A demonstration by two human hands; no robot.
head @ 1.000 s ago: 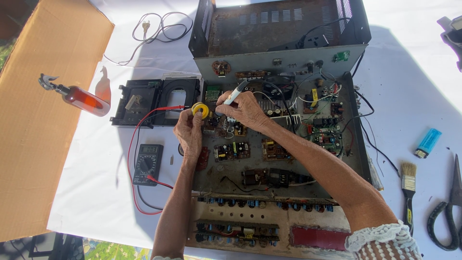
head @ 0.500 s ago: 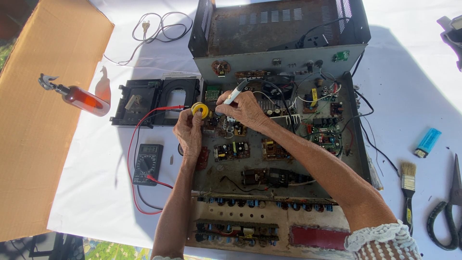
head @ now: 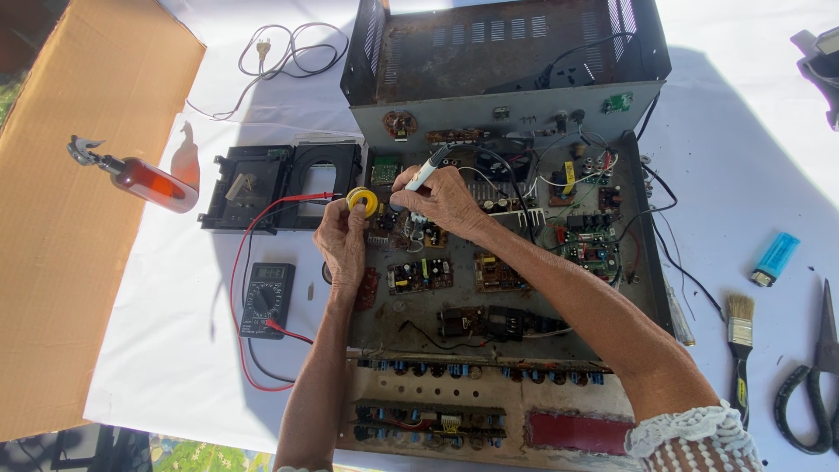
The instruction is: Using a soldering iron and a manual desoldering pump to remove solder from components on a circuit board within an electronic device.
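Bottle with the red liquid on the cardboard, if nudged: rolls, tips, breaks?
The bottle already lies on its side on the cardboard, so tipping seems moot. Its round body would probably roll, though the spout end may swing it in an arc. It looks partly filled, so likely weighty for its size. Glass or plastic, I cannot tell.

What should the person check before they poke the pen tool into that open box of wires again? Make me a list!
1. Right hand grips the pen-shaped tool: ok.
2. Left hand holds the yellow roll close to the tool: ok.
3. Tool tip seen clearly on the circuit boards: cannot tell, fingers hide it.
4. Power cord lies loose on the white cloth, its plug end free: ok.
5. Multimeter and its red lead lie left of the chassis, beside the left forearm: ok.
6. Scissors and brush lie well off to the right: ok.
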